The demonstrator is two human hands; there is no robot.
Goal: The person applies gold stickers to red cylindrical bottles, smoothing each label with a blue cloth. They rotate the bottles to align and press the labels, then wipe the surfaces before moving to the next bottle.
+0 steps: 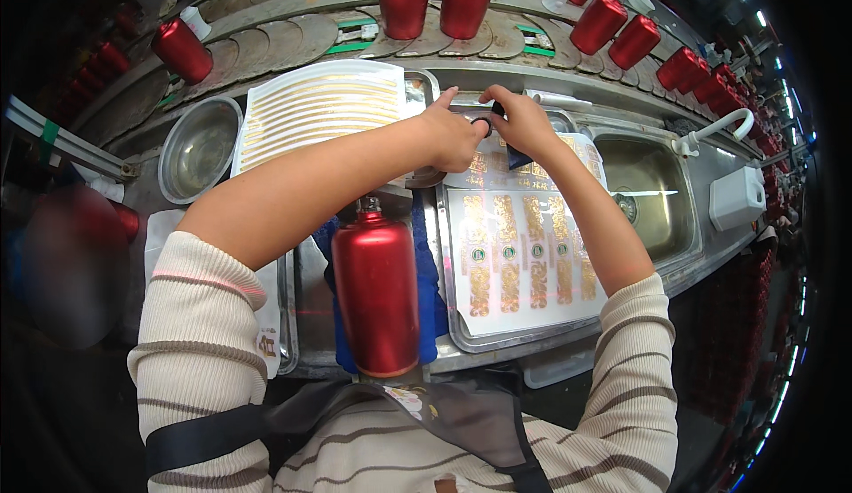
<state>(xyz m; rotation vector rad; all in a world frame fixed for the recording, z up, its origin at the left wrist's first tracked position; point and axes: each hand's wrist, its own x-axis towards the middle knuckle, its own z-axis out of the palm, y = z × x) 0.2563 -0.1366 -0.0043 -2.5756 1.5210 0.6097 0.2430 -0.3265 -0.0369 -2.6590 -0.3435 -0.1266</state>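
Right fingers pinch something black; left fingers, grip unclear (gold-printed label sheet nearby).

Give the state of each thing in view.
Left hand: fingers bent, grip unclear
Right hand: fingers bent at a small dark item, grip unclear
Nearest red bottle: on its side over blue cloth
Gold-patterned sheet: lying in metal tray
Gold-striped sheet: laid out, stripes up
Metal bowl: upright, open
Conveyor bottles: look upright
Sink: open, whether filled unclear

We locate the left hand and right hand close together near gold-patterned decal sheets. Nearer us, a metallic red bottle rests over blue cloth, neck pointing away from us.
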